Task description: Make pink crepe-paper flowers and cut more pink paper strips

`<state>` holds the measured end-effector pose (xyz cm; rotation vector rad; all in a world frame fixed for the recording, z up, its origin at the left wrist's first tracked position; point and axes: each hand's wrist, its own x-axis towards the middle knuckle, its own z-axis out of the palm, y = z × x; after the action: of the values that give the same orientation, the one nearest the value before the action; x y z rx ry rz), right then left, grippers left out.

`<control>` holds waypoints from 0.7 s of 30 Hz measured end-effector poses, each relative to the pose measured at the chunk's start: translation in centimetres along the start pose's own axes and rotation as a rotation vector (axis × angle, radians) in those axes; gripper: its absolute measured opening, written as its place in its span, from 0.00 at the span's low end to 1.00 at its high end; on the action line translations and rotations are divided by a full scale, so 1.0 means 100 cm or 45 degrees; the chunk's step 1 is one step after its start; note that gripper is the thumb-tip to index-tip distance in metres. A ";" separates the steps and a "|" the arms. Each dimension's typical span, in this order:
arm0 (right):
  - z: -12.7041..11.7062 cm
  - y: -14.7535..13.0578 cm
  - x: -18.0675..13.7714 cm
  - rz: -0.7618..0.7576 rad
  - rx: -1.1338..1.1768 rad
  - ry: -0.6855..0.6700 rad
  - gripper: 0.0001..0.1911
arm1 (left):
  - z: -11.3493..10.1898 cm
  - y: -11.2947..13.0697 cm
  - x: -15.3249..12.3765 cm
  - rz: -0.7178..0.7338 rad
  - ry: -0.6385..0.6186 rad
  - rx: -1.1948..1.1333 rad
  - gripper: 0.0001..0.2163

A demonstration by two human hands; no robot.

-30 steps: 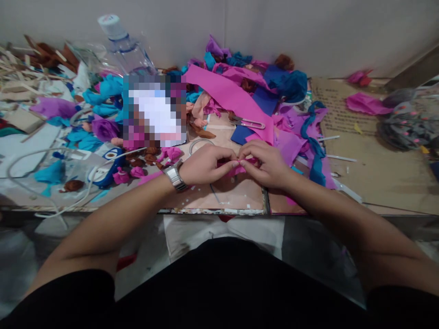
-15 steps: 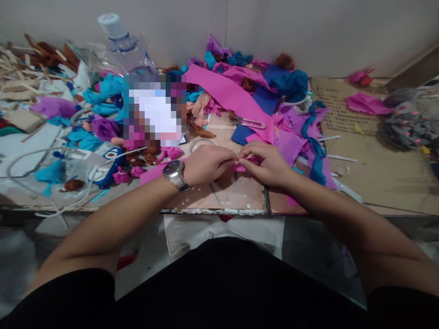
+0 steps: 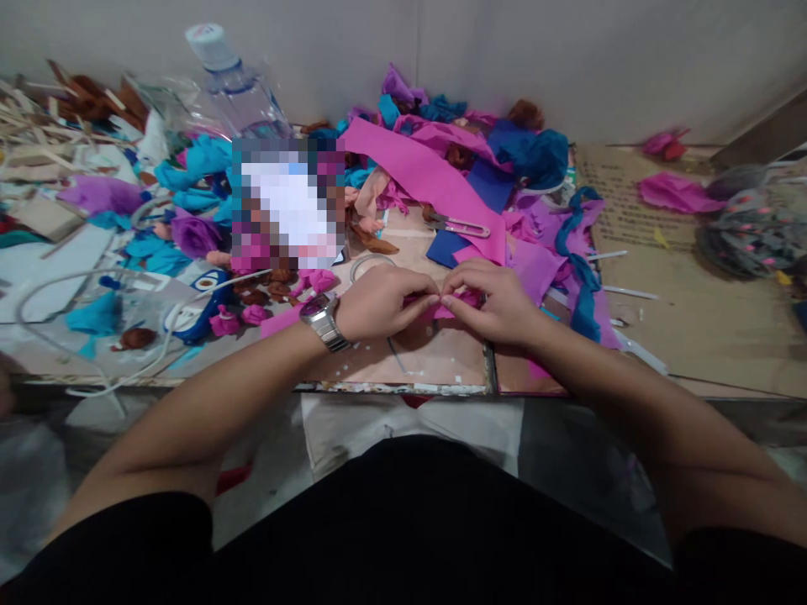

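Pink piece [image 3: 445,312], one; thin, crinkled, paper-like. Lies directly between the two hands, at their meeting fingertips; both hands touch it, neither nearer. Long axis: seems to run crosswise, left hand to right; fingers cover much of it, so its full length cannot be told. A flap shows just below the joined fingertips, on the wearer's side.

Left hand [image 3: 378,302], one; thumb and forefinger pinched together on the pink piece, no visible gap; wristwatch [image 3: 324,319] at its wrist.

Right hand [image 3: 498,302], one; thumb and forefinger likewise closed on the pink piece, tips against those of the left.

Beyond the hands: metal snips [image 3: 460,225], one pair, lying partly on a long pink strip [image 3: 416,172] that slopes down toward the right hand. Just beyond the left hand: grey loop [image 3: 371,257], partly hidden. Beyond the right hand: purple sheet [image 3: 535,265]. Beneath both: worktop [image 3: 441,360], scattered with white specks.
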<state>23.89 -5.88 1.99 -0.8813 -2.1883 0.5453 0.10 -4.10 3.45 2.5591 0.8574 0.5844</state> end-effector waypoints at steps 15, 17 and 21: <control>-0.001 0.003 0.000 -0.084 -0.117 -0.015 0.07 | -0.006 0.001 0.000 -0.166 -0.155 -0.275 0.17; -0.001 0.003 0.001 -0.104 -0.124 0.015 0.06 | -0.007 0.000 0.001 -0.165 -0.187 -0.335 0.16; -0.001 0.003 0.000 -0.121 -0.148 0.023 0.06 | -0.008 -0.002 0.001 -0.162 -0.217 -0.401 0.16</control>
<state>24.07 -5.63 1.89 -0.8343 -2.2509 0.3659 -0.37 -3.71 4.06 2.2156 0.7924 0.4187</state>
